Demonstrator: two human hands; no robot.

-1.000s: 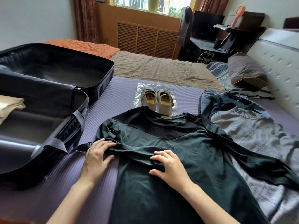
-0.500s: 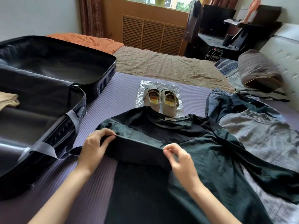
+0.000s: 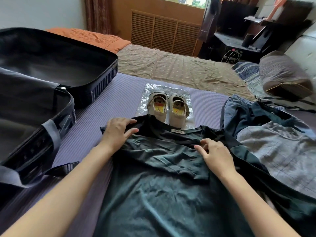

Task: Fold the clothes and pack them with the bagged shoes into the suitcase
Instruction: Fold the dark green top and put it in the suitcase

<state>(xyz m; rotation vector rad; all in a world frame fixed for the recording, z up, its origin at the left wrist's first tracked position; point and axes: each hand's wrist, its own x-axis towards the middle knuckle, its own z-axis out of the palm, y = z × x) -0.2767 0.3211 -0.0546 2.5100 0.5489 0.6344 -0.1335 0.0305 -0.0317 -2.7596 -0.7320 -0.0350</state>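
Note:
A dark green T-shirt (image 3: pixel 159 190) lies front-up on the purple mat, its left sleeve folded inward across the chest. My left hand (image 3: pixel 118 132) rests with fingers spread on the shirt's left shoulder by the collar. My right hand (image 3: pixel 216 155) lies on the shirt right of the collar, fingers loosely bent and holding nothing. Just beyond the collar, a pair of beige shoes (image 3: pixel 167 108) sits on top of a clear plastic bag (image 3: pixel 185 98). The open black suitcase (image 3: pixel 95 69) lies at the left.
A pile of other clothes, a grey shirt (image 3: pixel 277 151) over blue jeans (image 3: pixel 234 110), lies to the right, touching the green shirt. A brown pillow (image 3: pixel 283 76) is at the far right. A suitcase strap (image 3: pixel 63 168) trails onto the purple mat (image 3: pixel 119 98).
Both hands pinched the folded left edge of the shirt half a second ago. They have since let go and moved up toward the collar, resting on the cloth.

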